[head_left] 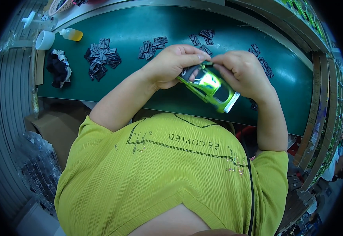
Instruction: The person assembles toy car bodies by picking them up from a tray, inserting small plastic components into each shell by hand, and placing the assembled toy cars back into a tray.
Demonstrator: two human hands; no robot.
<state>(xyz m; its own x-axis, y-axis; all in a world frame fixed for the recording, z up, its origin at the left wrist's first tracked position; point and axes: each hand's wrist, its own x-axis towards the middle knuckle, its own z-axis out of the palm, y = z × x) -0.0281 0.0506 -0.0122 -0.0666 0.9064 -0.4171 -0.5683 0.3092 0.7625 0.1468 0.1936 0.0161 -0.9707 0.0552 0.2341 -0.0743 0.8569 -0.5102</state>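
Note:
Above the near edge of the table, I hold a shiny bright-green toy car body (pixel 212 84) with dark windows and a pale strip at its near right end. Its near end is a little blurred. My left hand (pixel 173 66) grips it from the left, thumb along the far end and some fingers behind it. My right hand (pixel 240 70) is closed at the far right, thumb and forefinger pinching by a small dark piece (pixel 207 63) at the car's far end. Whether that piece is fixed to the body, I cannot tell.
Piles of small black plastic parts lie across the green table (pixel 132 82): a big pile (pixel 100 57), a smaller one (pixel 151 48), others at the back (pixel 207 35) and right (pixel 265 65). At the left are a dark cloth (pixel 58 69), a bottle of yellow liquid (pixel 72 34) and a white roll (pixel 45 40).

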